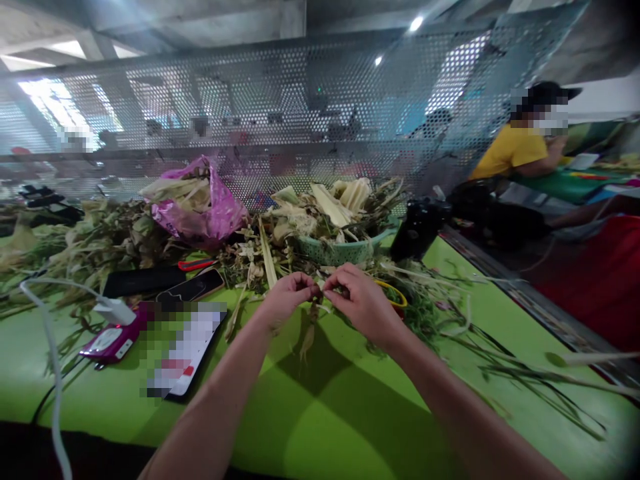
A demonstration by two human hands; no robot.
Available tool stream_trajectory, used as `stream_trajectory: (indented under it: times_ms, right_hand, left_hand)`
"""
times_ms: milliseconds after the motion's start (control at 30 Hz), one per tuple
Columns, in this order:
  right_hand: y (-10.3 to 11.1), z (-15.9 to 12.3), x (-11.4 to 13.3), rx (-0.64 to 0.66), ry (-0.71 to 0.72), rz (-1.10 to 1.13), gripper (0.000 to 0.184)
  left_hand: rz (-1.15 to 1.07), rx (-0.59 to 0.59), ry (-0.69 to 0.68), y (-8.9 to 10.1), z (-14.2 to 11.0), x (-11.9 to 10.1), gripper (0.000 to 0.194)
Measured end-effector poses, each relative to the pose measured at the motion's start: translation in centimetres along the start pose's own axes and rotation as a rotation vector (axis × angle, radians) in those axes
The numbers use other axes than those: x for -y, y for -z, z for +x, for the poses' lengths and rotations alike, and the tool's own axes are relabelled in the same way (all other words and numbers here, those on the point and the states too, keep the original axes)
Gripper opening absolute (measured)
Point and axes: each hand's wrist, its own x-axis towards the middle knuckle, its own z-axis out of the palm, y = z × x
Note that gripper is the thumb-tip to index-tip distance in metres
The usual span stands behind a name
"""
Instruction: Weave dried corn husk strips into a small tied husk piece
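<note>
My left hand [293,293] and my right hand [359,293] meet above the green table, fingertips pinched close together. Between them is a small, dry piece of plant, and a pale brown withered strip [307,341] hangs below my left fingers. The exact shape of the pinched part is hidden by my fingers. Just beyond my hands stands a light green basket [333,251] heaped with dried husks [333,207] and stalks. Beside my right hand lies a yellow ring-shaped thing [397,293], partly covered, near some green feathery leaves [420,317].
Left stand a pink plastic bag [220,217] of husks, a phone [195,287], a tablet-like device [193,353] and a purple power strip [113,341] with a white cable. A black bottle [417,230] and long stalks [530,367] are right. Behind is a perforated metal screen [300,100]; a person in yellow [515,150] sits beyond.
</note>
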Motion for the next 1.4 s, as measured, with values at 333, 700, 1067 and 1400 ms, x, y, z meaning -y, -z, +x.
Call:
stream_trajectory:
  times_ms: [333,700,1067,1400]
  right_hand:
    - [-0.2,0.3,-0.9,0.033,-0.085,0.188,0.01]
    - [-1.0,0.0,-0.6,-0.021,-0.148,0.027,0.004]
    - [-1.0,0.1,-1.1,-0.005,-0.202,0.303,0.006]
    - [-1.4,0.3,-2.1,-0.09,-0.225,0.435,0.018]
  left_hand:
    - [-0.002,-0.102,-0.021,0.0,0.2,0.0,0.021]
    - [0.16,-0.11,-0.15,-0.1,0.4,0.7,0.014]
    - [0.497,-0.22,-0.339,-0.9,-0.2,0.2,0.016]
    - [0.517,-0.238,-0.435,-1.2,-0.3,0.5,0.015]
